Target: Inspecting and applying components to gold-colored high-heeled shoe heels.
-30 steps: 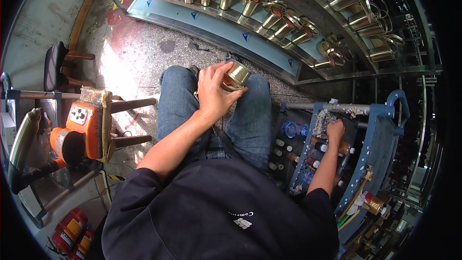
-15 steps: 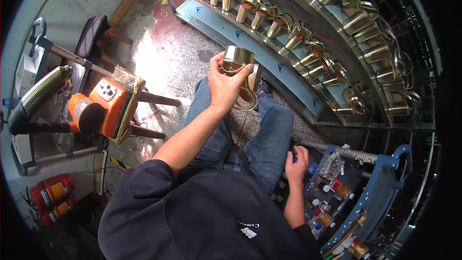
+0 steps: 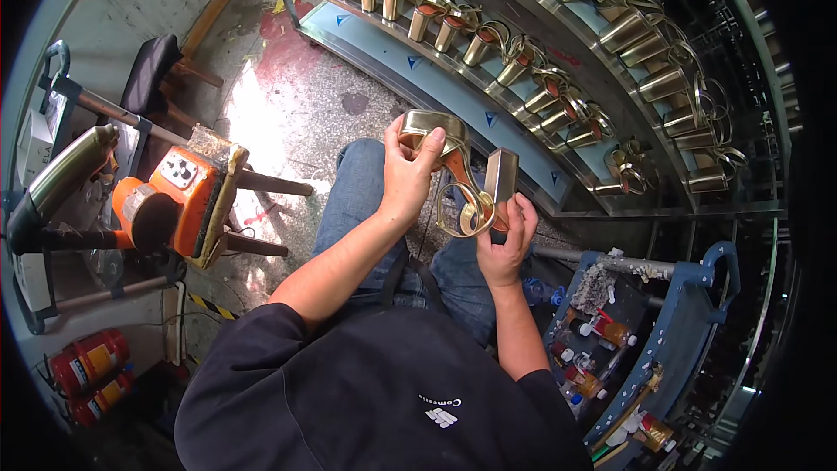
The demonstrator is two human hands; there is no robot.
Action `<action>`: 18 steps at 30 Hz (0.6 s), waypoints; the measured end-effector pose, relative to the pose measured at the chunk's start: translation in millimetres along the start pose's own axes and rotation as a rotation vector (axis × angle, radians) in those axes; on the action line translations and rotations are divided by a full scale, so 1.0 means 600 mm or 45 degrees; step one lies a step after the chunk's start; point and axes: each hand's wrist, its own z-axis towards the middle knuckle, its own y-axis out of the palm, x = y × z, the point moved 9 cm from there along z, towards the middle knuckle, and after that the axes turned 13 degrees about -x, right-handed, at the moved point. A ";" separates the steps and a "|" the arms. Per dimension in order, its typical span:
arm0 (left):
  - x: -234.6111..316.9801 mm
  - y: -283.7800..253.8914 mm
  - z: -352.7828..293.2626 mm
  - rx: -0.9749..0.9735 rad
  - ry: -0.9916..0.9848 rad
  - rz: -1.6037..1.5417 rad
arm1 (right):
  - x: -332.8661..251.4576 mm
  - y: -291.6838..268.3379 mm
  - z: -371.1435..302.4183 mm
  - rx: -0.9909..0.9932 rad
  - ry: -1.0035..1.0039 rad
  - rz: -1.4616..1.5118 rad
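A gold block-heeled sandal (image 3: 457, 167) with a brown inner sole is held in front of my lap, tilted. My left hand (image 3: 408, 179) pinches its wide gold front band between thumb and fingers. My right hand (image 3: 507, 244) is at the other end, thumb and curled fingers gripping around the lower end of the heel (image 3: 501, 176), beside the round ankle strap (image 3: 462, 220). Where the right fingertips press is partly hidden.
Shelves with rows of similar gold sandals (image 3: 418, 24) curve along the far right. On a wooden stool at left sits an orange socket unit (image 3: 181, 170), beside a metal cylinder (image 3: 74, 164). A blue cart (image 3: 676, 358) holds several bottles at right; red fire extinguishers (image 3: 89, 362) stand lower left.
My right hand has risen from beside the cart to the sandal's heel. The sandal has turned, so its heel and inner sole now show. The view has shifted slightly.
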 end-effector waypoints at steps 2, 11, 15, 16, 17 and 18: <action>-0.003 0.026 -0.006 -0.152 0.039 0.026 | 0.031 -0.004 -0.017 -0.037 0.011 -0.059; -0.040 0.171 -0.054 -0.583 0.015 0.251 | 0.101 -0.082 -0.095 0.143 0.166 -0.198; -0.080 0.270 -0.084 -0.906 -0.128 0.454 | 0.125 -0.172 -0.166 0.248 0.309 -0.381; -0.086 0.295 -0.089 -0.976 -0.224 0.569 | 0.164 -0.201 -0.198 0.278 0.533 -0.059; -0.067 0.321 -0.092 -0.959 -0.107 0.609 | 0.199 -0.217 -0.245 0.331 0.749 0.276; -0.038 0.348 -0.097 -0.942 0.012 0.643 | 0.228 -0.223 -0.296 0.401 0.941 0.627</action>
